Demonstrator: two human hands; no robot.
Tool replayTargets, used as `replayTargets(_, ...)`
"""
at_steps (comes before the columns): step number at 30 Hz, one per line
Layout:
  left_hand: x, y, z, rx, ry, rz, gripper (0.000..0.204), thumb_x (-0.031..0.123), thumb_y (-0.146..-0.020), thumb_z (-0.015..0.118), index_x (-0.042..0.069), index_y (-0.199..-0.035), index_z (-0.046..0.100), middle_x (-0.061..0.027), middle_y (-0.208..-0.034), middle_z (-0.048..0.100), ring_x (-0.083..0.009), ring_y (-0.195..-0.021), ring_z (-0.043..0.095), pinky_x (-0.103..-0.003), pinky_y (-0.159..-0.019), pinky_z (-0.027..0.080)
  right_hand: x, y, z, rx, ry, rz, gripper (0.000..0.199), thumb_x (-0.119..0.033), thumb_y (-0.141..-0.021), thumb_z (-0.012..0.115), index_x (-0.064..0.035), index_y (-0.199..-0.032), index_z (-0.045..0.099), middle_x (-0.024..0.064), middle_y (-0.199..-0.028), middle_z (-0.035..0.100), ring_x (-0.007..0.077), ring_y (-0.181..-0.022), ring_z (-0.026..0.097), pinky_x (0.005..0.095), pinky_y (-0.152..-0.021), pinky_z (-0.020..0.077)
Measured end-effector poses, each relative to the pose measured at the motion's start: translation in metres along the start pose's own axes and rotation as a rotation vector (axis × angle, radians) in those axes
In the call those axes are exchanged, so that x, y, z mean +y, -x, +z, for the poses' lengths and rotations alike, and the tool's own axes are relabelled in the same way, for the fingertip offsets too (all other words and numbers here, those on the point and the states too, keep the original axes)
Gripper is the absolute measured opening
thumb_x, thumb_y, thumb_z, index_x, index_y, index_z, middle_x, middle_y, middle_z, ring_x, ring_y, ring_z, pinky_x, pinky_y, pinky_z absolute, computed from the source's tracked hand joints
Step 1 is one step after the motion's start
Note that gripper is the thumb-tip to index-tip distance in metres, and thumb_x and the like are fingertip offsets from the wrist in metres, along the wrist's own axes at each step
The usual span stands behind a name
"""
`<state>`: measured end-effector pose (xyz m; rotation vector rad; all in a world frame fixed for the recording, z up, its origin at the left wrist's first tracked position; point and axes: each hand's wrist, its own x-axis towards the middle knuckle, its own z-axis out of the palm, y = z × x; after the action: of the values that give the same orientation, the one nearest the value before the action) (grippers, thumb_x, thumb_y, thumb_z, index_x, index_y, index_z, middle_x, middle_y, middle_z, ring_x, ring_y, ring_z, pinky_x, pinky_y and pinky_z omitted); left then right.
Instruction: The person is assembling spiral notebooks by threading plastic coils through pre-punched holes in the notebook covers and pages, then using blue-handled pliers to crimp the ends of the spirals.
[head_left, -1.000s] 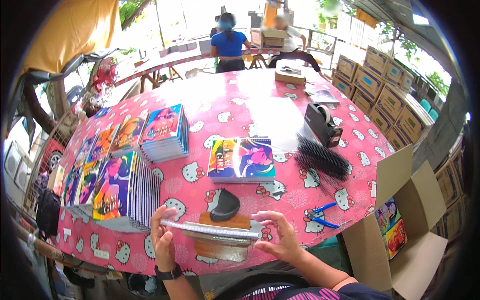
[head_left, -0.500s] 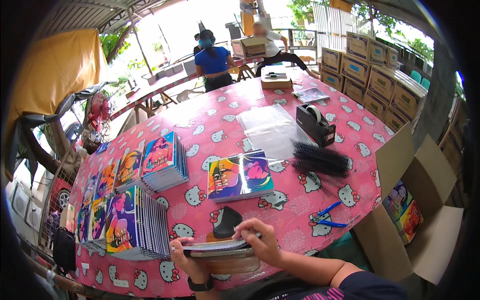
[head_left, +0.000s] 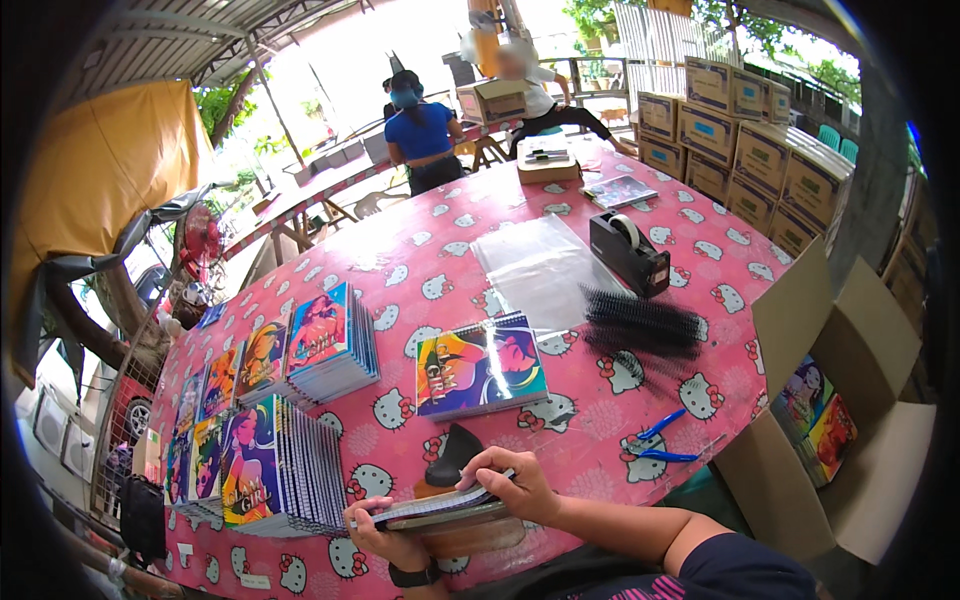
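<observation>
1. while our left hand (head_left: 385, 538) grips the left end of the notebook (head_left: 435, 508), our right hand (head_left: 512, 488) grasps its right end
2. we see it slightly tilted over the wooden board (head_left: 480, 540) on the table (head_left: 590, 450); contact, we cannot tell
3. we judge it light, bendable, probably slick-covered; opposite ends seem our surest hold, sparing page corners

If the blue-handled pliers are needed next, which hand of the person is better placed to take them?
Probably the right: the right hand is nearer to the blue-handled pliers, which lie to its right. It would first have to release the pad of pages. The left hand, farther away, holds the pad's left end.
</observation>
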<state>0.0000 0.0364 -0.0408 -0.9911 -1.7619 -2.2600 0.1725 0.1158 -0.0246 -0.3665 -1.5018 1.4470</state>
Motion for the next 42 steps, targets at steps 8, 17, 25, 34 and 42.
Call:
replayTargets(8,0.009,0.003,0.003,0.054,0.119,-0.109,0.042,0.039,-0.093,0.031,0.004,-0.076,0.047,-0.0065,-0.069,0.049,-0.0156,-0.059,0.047,-0.028,-0.054,0.041,0.000,0.003,0.004,0.049,0.064,-0.105,0.014,-0.006,-0.088,0.051,0.0030,-0.091,0.062,0.0097,-0.082,0.069,0.0148,-0.074,0.067,0.0274,-0.069,0.0522)
replayTargets(17,0.012,0.004,-0.001,0.016,0.275,-0.160,0.036,0.038,-0.090,0.037,0.005,-0.081,0.047,-0.0071,-0.070,0.050,-0.0162,-0.059,0.047,-0.028,-0.055,0.042,-0.002,0.003,0.004,0.052,0.082,-0.102,0.017,-0.014,-0.089,0.052,0.0001,-0.089,0.061,0.0127,-0.076,0.066,0.0217,-0.072,0.067,0.0312,-0.065,0.0510)
replayTargets(25,0.017,0.004,0.002,0.009,0.329,-0.160,0.034,0.037,-0.090,0.039,0.005,-0.082,0.047,-0.0084,-0.070,0.051,-0.0161,-0.059,0.048,-0.027,-0.054,0.042,-0.010,0.006,0.005,0.054,0.089,-0.041,0.019,-0.011,-0.091,0.048,0.0017,-0.089,0.063,0.0083,-0.082,0.068,0.0124,-0.075,0.063,0.0271,-0.070,0.0493)
replayTargets(34,0.007,0.005,0.001,0.035,0.215,-0.037,0.034,0.035,-0.091,0.037,0.005,-0.075,0.045,-0.0089,-0.069,0.050,-0.0171,-0.062,0.049,-0.030,-0.059,0.043,0.001,0.008,-0.003,0.017,0.111,0.027,0.018,-0.018,-0.088,0.062,-0.0001,-0.089,0.062,0.0073,-0.082,0.067,0.0128,-0.077,0.062,0.0278,-0.069,0.0495)
replayTargets(42,0.012,0.003,-0.009,-0.054,0.208,-0.027,0.028,0.026,-0.089,0.035,0.006,-0.071,0.038,-0.0071,-0.071,0.044,-0.0184,-0.069,0.046,-0.034,-0.072,0.042,-0.029,0.010,-0.030,-0.124,0.405,-0.102,0.019,-0.013,-0.072,0.078,-0.0039,-0.084,0.065,0.0041,-0.084,0.065,0.0163,-0.080,0.059,0.0292,-0.072,0.0485)
